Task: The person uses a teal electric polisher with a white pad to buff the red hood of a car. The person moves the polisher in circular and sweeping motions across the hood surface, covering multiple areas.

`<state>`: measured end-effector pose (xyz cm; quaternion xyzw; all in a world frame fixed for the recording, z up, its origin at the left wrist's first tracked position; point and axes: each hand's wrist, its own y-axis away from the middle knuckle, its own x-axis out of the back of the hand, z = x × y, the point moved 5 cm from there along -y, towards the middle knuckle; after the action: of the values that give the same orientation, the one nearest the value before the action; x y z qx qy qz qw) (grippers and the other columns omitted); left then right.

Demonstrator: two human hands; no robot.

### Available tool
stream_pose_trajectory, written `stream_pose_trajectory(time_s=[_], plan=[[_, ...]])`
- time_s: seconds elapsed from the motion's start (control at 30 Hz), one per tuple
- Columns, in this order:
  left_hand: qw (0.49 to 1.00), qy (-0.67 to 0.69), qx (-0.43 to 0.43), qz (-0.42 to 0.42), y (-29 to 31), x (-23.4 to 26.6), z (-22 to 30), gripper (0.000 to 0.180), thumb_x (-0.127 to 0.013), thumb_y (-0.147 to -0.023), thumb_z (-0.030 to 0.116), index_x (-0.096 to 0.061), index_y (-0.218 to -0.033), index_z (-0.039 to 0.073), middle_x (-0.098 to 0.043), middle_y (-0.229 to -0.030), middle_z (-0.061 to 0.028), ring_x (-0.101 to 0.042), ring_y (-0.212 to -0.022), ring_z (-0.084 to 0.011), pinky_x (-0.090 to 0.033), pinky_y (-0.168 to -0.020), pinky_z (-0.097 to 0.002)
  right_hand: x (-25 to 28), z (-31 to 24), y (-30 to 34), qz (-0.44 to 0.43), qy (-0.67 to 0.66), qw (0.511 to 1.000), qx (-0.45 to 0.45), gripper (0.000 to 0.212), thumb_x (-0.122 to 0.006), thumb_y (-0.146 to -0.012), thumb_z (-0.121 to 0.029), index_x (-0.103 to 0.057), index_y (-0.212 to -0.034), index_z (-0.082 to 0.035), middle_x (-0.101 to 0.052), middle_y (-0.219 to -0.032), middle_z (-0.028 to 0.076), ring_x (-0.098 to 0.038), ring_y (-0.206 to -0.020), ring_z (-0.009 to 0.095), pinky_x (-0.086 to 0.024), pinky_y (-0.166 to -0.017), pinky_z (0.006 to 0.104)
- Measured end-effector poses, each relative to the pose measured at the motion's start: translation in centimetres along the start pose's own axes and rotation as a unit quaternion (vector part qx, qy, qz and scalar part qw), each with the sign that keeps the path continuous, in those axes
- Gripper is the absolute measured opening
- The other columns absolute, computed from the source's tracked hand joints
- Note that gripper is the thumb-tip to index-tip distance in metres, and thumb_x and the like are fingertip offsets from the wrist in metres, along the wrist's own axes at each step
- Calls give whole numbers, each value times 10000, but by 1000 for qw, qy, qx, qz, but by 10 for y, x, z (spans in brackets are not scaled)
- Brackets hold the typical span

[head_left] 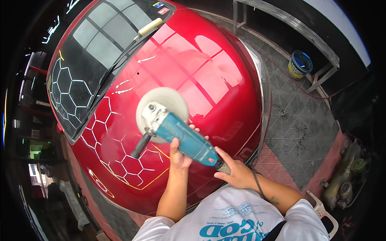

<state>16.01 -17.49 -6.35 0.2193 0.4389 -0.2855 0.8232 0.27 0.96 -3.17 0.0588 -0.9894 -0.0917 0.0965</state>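
Here, both hands on polisher [183,134], pad [163,114] mid-hood [209,76], edges well apart

left hand [179,154] fingers curled; right hand [235,172] gripping, forearms extended

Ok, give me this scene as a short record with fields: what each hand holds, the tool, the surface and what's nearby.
left hand: grips the body of the teal polisher
right hand: holds the polisher's rear end, by the cord
pad: round white pad flat on the red car hood
side handle: black, free, sticking out left
nearby: bucket on the grid floor
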Motion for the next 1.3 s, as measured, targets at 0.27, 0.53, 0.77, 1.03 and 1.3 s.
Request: stream_pose_trajectory(time_s=[0.27, 0.53, 0.77, 1.03, 1.3], plan=[[992, -68, 105, 1, -117, -41, -48, 707, -837, -1034, 484, -623, -1490, -11, -754, -1355, -217, -781, -1219, -370, -647, -1108, -580, 71, 11, -4, 125, -89, 986, -69, 977, -824, -1070, -380, -276, -1822, -78, -696, -1433, 225, -705, -1179, 350, -574, -1002, 435], [983, -103, 149, 33, -168, -68, -53, 606, -863, -1032, 410, -639, -1434, 16, -777, -1265, -188, -796, -1146, -331, -682, -1028, -543, 90, 14, -15, 107, -242, 959, -101, 854, -782, -1120, -339, -323, -1793, -81, -637, -986, 22, -623, -642, 95, -563, -582, 296], [985, -84, 133, 68, -142, -77, -51, 495, -855, -1049, 324, -652, -1388, 27, -779, -1202, -141, -805, -1075, -278, -702, -964, -492, 89, 22, -5, 61, -277, 953, -102, 912, -816, -1102, -387, -318, -1794, -66, -626, -1036, 26, -609, -657, 94, -550, -569, 285], [987, -76, 124, 70, -120, -72, -48, 540, -867, -1038, 343, -638, -1415, 30, -772, -1229, -141, -795, -1104, -276, -693, -985, -497, 83, 20, 4, 37, -283, 954, -93, 933, -819, -1103, -388, -297, -1804, -62, -608, -1073, 36, -591, -654, 95, -538, -567, 283], [985, -92, 111, 96, -112, -79, -50, 581, -887, -1023, 363, -628, -1436, 47, -760, -1257, -125, -778, -1149, -270, -674, -1025, -496, 95, 15, 11, 10, -278, 955, -102, 955, -821, -1103, -382, -276, -1811, -46, -616, -1041, 31, -593, -660, 98, -536, -573, 287]])
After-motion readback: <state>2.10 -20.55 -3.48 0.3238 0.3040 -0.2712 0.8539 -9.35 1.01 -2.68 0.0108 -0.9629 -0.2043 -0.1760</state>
